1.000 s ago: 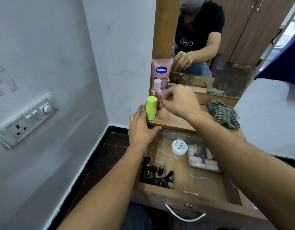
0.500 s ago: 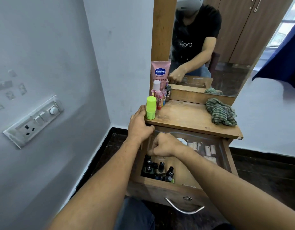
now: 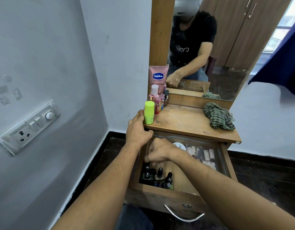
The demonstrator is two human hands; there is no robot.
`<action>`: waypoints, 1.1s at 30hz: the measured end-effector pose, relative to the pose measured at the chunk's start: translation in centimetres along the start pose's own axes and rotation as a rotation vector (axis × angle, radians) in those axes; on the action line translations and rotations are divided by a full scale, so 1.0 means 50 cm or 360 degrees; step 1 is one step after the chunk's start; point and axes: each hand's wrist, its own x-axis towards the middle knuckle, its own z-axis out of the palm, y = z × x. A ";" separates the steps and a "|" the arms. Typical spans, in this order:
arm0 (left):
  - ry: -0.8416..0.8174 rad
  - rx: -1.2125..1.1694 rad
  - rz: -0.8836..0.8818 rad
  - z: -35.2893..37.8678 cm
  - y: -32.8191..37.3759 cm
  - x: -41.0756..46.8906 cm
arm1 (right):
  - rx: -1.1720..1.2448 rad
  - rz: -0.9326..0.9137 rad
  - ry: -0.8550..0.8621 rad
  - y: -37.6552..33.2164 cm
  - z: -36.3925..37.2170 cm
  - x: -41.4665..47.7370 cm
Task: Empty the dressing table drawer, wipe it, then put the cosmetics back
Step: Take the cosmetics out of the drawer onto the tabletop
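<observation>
1. Drawer [image 3: 151, 198] pulled out below the tabletop [image 3: 185, 120]; curved metal handle [image 3: 181, 214] on its front.
2. Polish bottles [image 3: 160, 177], dark caps, upright in a cluster in the drawer's front-left corner.
3. White jar [image 3: 179, 145] at the drawer's back, partly hidden by the right wrist; clear box [image 3: 205, 155] of pale tubes just beside it, back right.
4. Right hand [image 3: 160, 153] inside the drawer, just above the bottles; knuckles up, fingers curled down; cannot tell whether its grip is clamped on anything, fingertips blurred.
5. Left hand [image 3: 138, 130] on the tabletop's front-left corner; grip clamped on it, thumb hooked over the front edge, fingers along the left side.
6. Green stick [image 3: 149, 112] upright at that corner, touching the left fingers; small bottles [image 3: 158, 100] bunched behind it; pink Vaseline tube [image 3: 158, 77] upright at the back against the mirror frame.
7. Striped cloth [image 3: 218, 118] crumpled at the tabletop's right, well apart from the cosmetics.
8. Mirror [image 3: 226, 47] behind the tabletop, reflecting the person; switch plate [image 3: 28, 127] on the left wall.
</observation>
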 end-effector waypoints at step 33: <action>0.0227 -0.0080 -0.0013 0.031 -0.006 -0.006 | 0.0000 -0.0076 0.1004 -0.037 -0.279 0.054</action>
